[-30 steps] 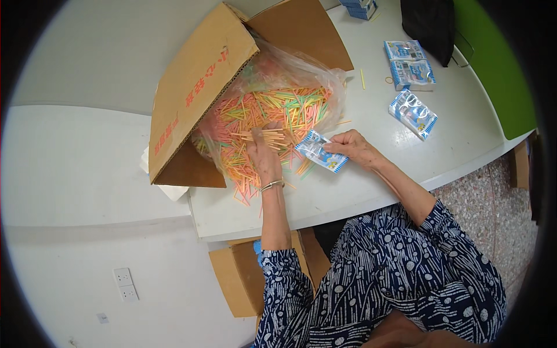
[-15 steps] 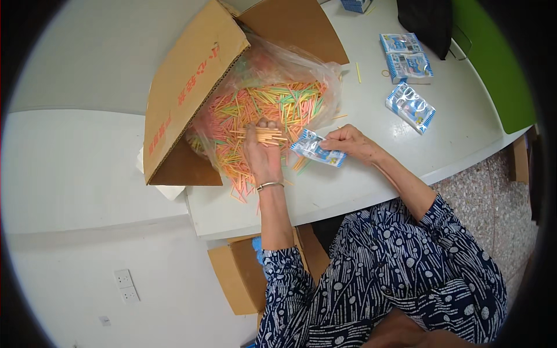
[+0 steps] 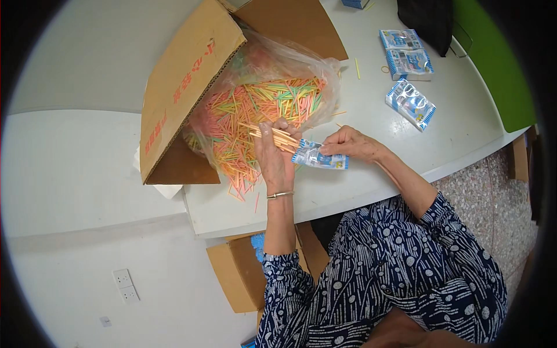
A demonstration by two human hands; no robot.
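Note:
My left hand [image 3: 275, 152] is closed round a small bundle of thin orange sticks [image 3: 281, 138], their right ends at the mouth of a blue-and-white plastic packet [image 3: 319, 156]. I cannot tell how far inside they reach. That packet is pinched near its middle between the thumb and fingers of my right hand [image 3: 351, 143]. Behind my left hand, a heap of loose coloured sticks [image 3: 249, 104], pink, yellow, orange and green, spills from a clear plastic bag [image 3: 331, 95] in a tipped cardboard box [image 3: 191, 69].
Three more blue-and-white packets [image 3: 411, 104] lie at the right of the white table [image 3: 371, 110]. A rubber band [image 3: 385, 69] and a stray yellow stick [image 3: 357, 68] are near them. A black bag [image 3: 426, 23] sits at the far right edge. Below the table is another open cardboard box [image 3: 232, 272].
My left hand has moved right with the sticks, bringing their ends to the packet's mouth. My right hand keeps its pinch, and the packet has turned a little more level.

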